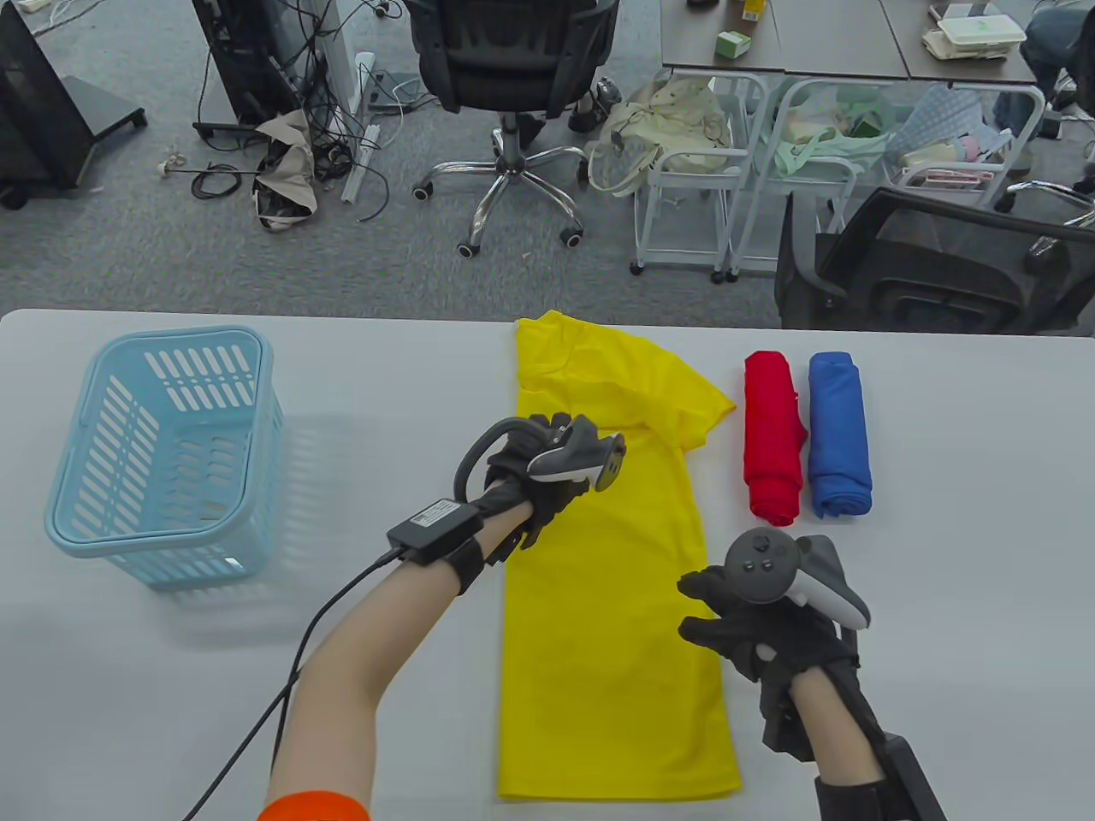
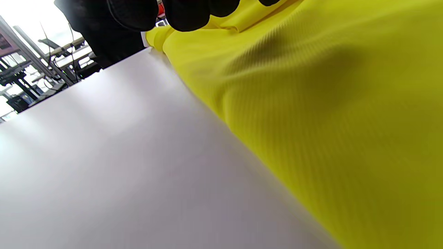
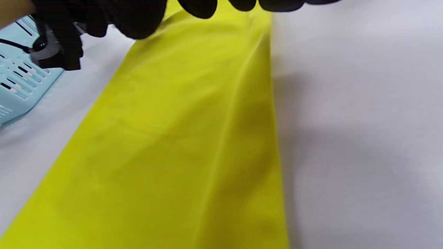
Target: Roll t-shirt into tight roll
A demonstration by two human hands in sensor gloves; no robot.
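Note:
A yellow t-shirt (image 1: 599,599) lies flat on the white table (image 1: 941,556), folded into a long strip, with one sleeve sticking out at the upper right. My left hand (image 1: 535,492) hovers over the strip's left edge near the top, fingers loosely curled and holding nothing. My right hand (image 1: 727,620) hangs at the right edge, lower down, with relaxed fingers. In the left wrist view the gloved fingertips (image 2: 187,14) sit just above the shirt (image 2: 328,103). In the right wrist view the fingertips (image 3: 204,7) hang over the shirt (image 3: 180,138) near its right edge.
A light blue slotted basket (image 1: 154,543) stands at the table's left and also shows in the right wrist view (image 3: 17,86). A rolled red shirt (image 1: 772,436) and a rolled blue shirt (image 1: 838,436) lie side by side right of the yellow one. Office chairs stand beyond the far edge.

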